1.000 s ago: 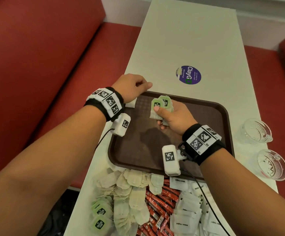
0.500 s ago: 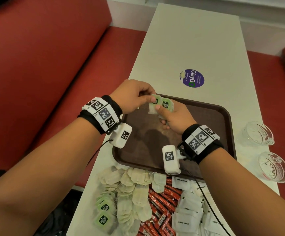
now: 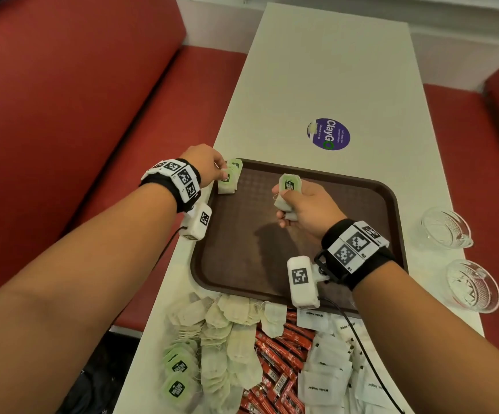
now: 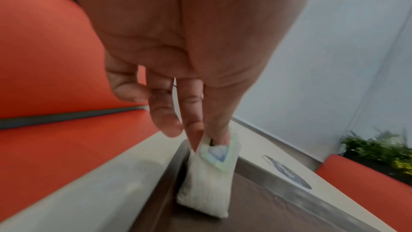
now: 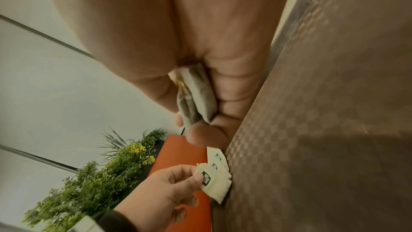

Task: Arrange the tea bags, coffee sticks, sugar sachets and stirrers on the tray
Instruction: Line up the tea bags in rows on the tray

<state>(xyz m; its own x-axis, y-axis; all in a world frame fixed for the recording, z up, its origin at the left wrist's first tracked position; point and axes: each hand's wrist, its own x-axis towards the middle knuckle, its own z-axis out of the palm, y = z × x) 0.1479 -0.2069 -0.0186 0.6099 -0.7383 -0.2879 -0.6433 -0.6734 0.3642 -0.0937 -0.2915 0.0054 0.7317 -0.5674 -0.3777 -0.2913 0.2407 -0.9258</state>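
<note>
Tea bags going onto tray, both hands loaded.
Near table (image 3: pixel 325 70) edge: loose pile of tea bags (image 3: pixel 227 339), coffee sticks (image 3: pixel 281 354), sugar sachets (image 3: pixel 328 363). Mid-tray (image 3: pixel 346 204): right hand (image 3: pixel 305 209) fisted round a bunch of bags (image 3: pixel 287 194). Far left corner: left hand (image 3: pixel 205 164) pinching one bag (image 4: pixel 208 181) upright against two already placed.

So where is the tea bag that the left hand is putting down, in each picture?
Head: the tea bag is at the tray's far left corner, pinched by the left hand.
Left wrist: tea bag hangs low in the middle, under the fingertips.
Right wrist: tea bag is at the bottom middle, against the tray.
Shared landmark: the brown tray.
</note>
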